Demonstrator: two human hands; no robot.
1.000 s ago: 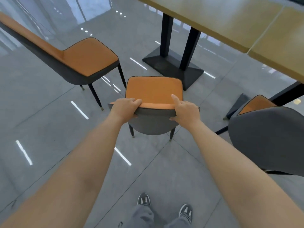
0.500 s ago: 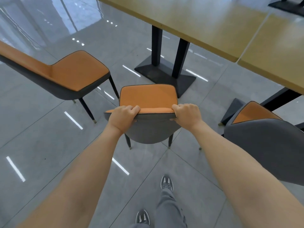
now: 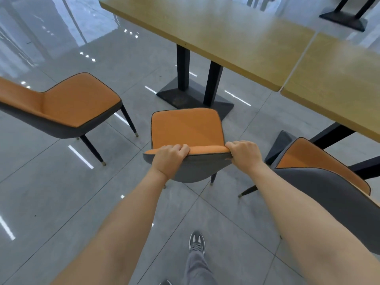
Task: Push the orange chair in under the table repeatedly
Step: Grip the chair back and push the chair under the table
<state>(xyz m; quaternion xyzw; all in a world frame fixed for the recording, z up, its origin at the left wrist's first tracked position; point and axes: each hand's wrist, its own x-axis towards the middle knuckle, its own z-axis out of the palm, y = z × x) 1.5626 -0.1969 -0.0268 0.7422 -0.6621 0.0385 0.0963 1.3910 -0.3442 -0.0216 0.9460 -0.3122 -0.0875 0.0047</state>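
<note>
An orange chair (image 3: 186, 127) with a grey back shell stands right in front of me, its seat facing the wooden table (image 3: 222, 36). My left hand (image 3: 169, 159) grips the left part of the backrest's top edge. My right hand (image 3: 244, 155) grips the right corner of the same edge. The seat's front edge reaches the table's black pedestal base (image 3: 181, 95), short of the tabletop's near edge.
A second orange chair (image 3: 67, 105) stands to the left, turned sideways. A third orange chair (image 3: 320, 173) sits close on the right, next to a second table (image 3: 337, 79) and its black leg. Grey glossy tiles lie around; my foot (image 3: 196, 241) steps forward below.
I have stepped forward and the chair has slid toward the table, its seat now reaching the pedestal base. My right thumb has closed round the backrest; both hands keep their grip.
</note>
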